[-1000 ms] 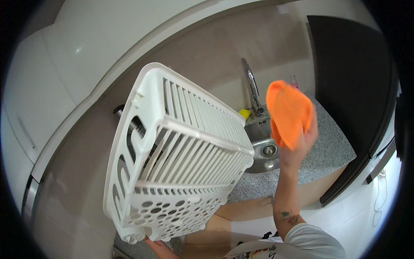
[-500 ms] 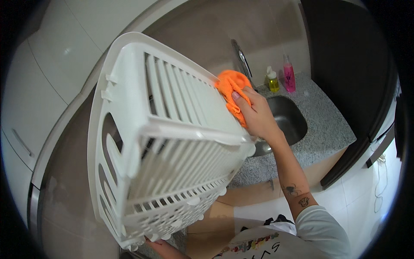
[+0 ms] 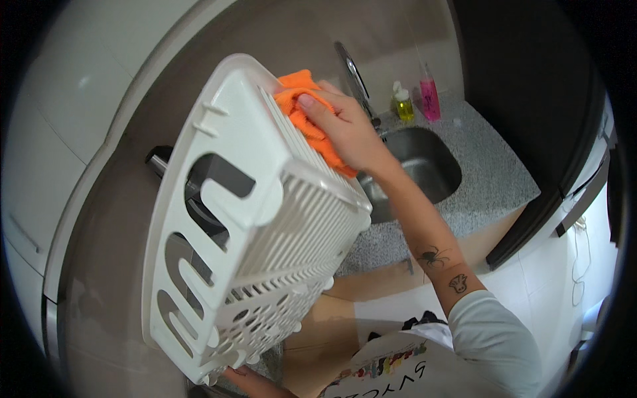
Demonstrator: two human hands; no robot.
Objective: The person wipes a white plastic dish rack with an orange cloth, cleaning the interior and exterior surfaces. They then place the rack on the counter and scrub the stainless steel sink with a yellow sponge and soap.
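Left forearm (image 3: 260, 383) at near edge, running behind near end of white rack (image 3: 265, 199); left hand hidden, cannot tell how fingers stand. Rack tilted, left of sink (image 3: 431, 156). Right hand (image 3: 350, 129) farther, thumb and fingers pinching orange cloth (image 3: 313, 136) against rack's far right side. Beyond sink: tap (image 3: 355, 71), yellow bottle (image 3: 405, 108), pink bottle (image 3: 430, 101).

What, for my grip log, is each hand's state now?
Left hand: hidden behind the white plastic slatted basket; cannot tell.
Right hand: closed, holding orange crumpled cloth.
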